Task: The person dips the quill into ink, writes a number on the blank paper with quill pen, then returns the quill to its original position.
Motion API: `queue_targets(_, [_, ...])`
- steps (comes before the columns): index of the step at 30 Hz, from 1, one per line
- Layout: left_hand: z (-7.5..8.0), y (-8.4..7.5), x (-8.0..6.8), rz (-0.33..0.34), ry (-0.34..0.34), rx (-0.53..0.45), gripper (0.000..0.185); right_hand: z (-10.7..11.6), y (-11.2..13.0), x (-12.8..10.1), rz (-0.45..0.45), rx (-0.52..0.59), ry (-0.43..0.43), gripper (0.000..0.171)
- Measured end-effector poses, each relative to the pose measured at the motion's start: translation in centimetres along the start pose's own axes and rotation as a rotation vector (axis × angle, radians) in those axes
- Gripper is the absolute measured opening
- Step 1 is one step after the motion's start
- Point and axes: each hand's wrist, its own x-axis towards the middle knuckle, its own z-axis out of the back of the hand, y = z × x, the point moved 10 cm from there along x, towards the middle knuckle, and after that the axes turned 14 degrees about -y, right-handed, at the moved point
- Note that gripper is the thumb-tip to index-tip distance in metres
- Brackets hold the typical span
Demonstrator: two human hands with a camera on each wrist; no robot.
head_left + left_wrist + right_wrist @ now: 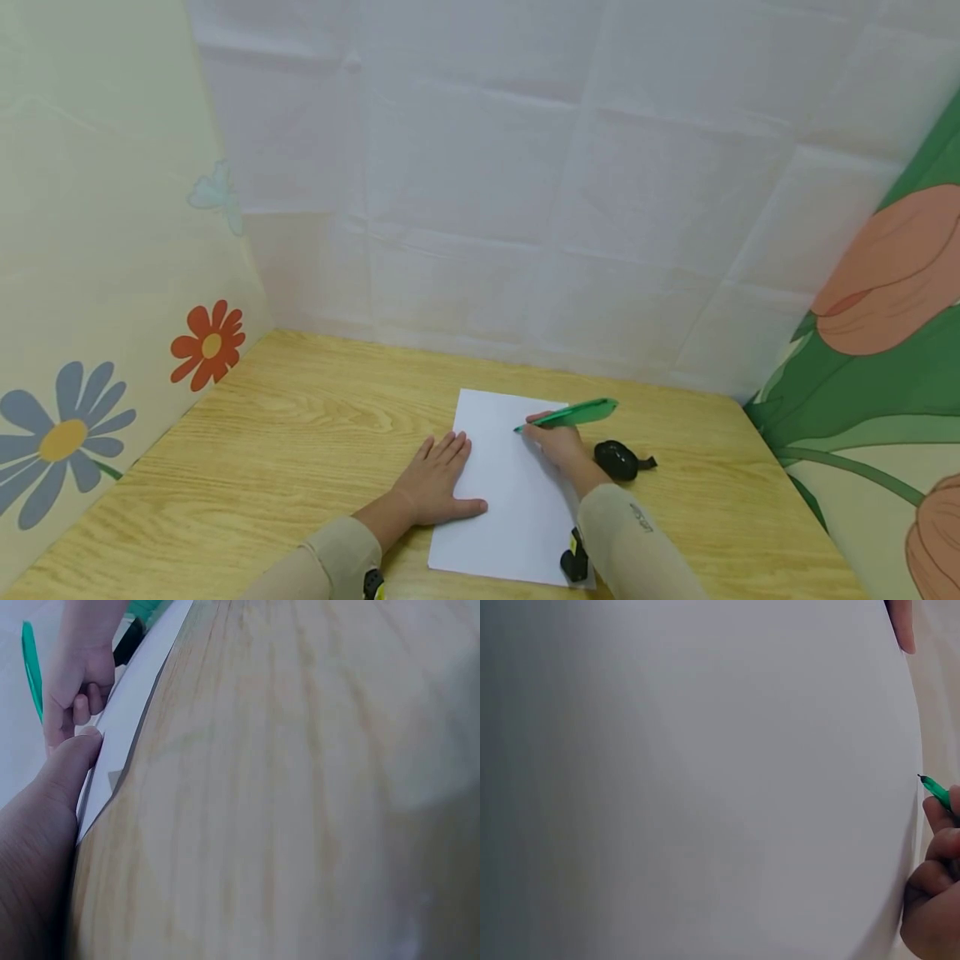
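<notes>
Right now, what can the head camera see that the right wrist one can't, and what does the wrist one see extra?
Only the head view shows the black thing, the red flower on the wall and the sleeves. Only the right wrist view shows the right hand's lower fingers curled in below the pen. Both show the paper, the pen, the right hand and at least some of the left hand.

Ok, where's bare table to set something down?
The table is bare between the left hand and left backdrop, and right of the black object. Crowded: the right edge of the paper, with right hand and green pen.
</notes>
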Motion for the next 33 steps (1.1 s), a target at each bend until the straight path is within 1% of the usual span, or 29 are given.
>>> queue_targets(5, [-0.08, -0.03, -0.03, 0.006, 0.012, -0.002, 0.106, -0.07, 0.07, 0.06, 0.006, 0.006, -0.006, 0.024])
queue_targets(11, [0.00, -0.07, -0.04, 0.001, 0.000, -0.002, 0.106, -0.18, 0.48, -0.17, 0.026, -0.001, -0.019, 0.022])
queue_targets(18, [0.12, -0.09, -0.10, -0.001, -0.004, 0.004, 0.106, -0.51, 0.63, -0.29, 0.045, -0.007, -0.001, 0.021])
queue_targets(25, [0.29, -0.19, -0.13, -0.006, -0.009, 0.005, 0.106, -0.57, 0.81, -0.33, 0.064, -0.012, -0.001, 0.021])
queue_targets(33, [0.10, -0.09, -0.06, -0.010, -0.007, 0.009, 0.106, -0.64, 0.95, -0.36, 0.080, -0.023, 0.006, 0.020])
